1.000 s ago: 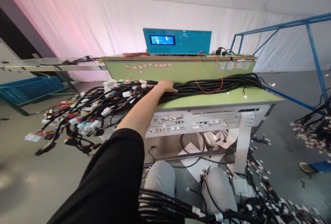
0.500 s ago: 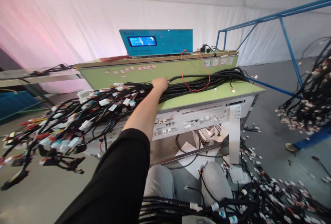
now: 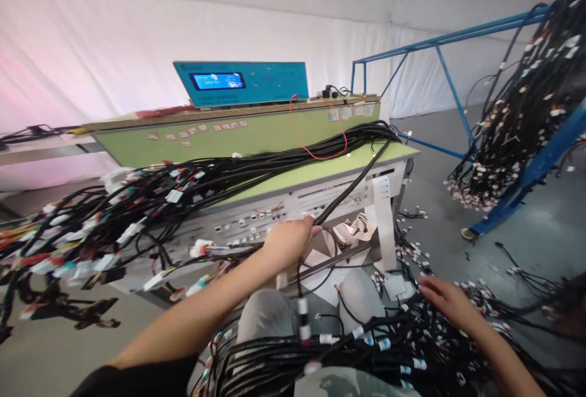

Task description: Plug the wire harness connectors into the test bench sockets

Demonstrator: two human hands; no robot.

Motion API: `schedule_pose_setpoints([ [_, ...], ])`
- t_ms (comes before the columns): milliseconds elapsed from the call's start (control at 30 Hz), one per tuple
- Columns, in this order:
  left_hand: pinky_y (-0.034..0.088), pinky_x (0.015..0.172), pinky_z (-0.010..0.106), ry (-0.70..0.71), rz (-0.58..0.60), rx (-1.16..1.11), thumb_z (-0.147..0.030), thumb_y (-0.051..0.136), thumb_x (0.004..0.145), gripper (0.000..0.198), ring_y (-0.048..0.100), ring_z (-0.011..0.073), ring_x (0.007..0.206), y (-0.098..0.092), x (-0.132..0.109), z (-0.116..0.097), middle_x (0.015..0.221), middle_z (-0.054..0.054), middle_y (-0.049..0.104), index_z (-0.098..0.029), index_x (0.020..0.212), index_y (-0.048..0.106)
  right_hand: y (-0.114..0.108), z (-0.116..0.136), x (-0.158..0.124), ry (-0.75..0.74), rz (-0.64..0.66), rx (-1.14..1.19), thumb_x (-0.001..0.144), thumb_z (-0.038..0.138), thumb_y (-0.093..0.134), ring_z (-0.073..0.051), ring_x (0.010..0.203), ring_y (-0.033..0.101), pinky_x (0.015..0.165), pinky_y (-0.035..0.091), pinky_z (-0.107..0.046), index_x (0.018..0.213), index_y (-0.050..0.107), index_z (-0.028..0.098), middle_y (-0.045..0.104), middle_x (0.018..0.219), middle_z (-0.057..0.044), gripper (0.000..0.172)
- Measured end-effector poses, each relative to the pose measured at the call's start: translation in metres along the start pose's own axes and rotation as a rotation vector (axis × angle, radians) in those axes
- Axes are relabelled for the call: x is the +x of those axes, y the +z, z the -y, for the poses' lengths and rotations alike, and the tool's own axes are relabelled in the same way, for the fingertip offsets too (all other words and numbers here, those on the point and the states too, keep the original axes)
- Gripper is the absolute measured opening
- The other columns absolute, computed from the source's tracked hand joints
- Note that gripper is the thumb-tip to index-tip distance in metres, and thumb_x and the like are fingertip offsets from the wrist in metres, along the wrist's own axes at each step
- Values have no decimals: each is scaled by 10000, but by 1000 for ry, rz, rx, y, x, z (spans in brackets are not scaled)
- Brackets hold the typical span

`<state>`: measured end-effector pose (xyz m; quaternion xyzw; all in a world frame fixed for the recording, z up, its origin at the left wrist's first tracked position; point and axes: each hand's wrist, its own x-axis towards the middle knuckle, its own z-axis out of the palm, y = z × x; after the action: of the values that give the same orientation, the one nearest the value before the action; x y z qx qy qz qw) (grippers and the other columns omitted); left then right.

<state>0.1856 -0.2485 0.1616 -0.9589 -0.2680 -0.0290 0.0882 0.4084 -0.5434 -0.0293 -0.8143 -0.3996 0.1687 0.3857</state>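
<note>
My left hand [image 3: 289,242] is closed around a black wire harness [image 3: 348,188], in front of the green bench. One stretch of the harness rises from my fist to the right end of the bench; a white connector [image 3: 199,247] hangs at the left, past my wrist. My right hand [image 3: 445,300] is held low at the right with its fingers stretched out, over a pile of harnesses, and I see nothing in it. Other harnesses [image 3: 293,159] lie in a long bundle on the bench top, their connectors spilling over its left end. More black harnesses [image 3: 265,348] with white labels lie across my lap.
A blue panel [image 3: 274,83] with a lit screen stands on the bench's back ledge. A thin red wire [image 3: 300,134] loops down from it. Hanging harnesses [image 3: 517,104] drape over a blue metal frame [image 3: 458,94] at the right. Loose harnesses [image 3: 412,250] cover the floor beside the bench.
My left hand has come back from the bundle towards me, drawing one harness off the bench. My right hand has come into view at the lower right. The view has turned rightwards.
</note>
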Motion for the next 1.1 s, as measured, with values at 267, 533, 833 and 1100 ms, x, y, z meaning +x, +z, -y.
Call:
schedule_pose_setpoints([
  [267,452,570,349,55,16,-36,-445,239,911,412,661,267,733,2,-20,-23,814,91,695,-206,974,569,-7,128,115,-30,-79,505,760,458,550,-187,869,629,752,500,-312,1063,550,191,617,1079,-101,404],
  [533,381,576,287,-154,-82,294,-571,360,818,440,591,201,617,-82,-41,116,730,40,661,-255,1002,604,-14,190,193,-262,-72,411,707,395,597,-142,684,603,656,478,-282,963,606,166,645,885,-59,344],
  [833,361,753,346,-138,-236,360,-353,354,882,311,556,255,943,31,39,222,966,130,622,-176,938,604,31,278,336,-528,-154,98,735,262,558,-147,701,602,736,484,-320,931,628,154,655,822,-49,235],
  [1100,389,722,327,-120,-194,193,-373,399,860,256,567,219,915,40,51,242,944,83,584,-190,917,570,155,417,470,-649,55,-386,816,163,445,-172,1009,551,905,399,-301,1067,592,147,607,1131,-90,292],
])
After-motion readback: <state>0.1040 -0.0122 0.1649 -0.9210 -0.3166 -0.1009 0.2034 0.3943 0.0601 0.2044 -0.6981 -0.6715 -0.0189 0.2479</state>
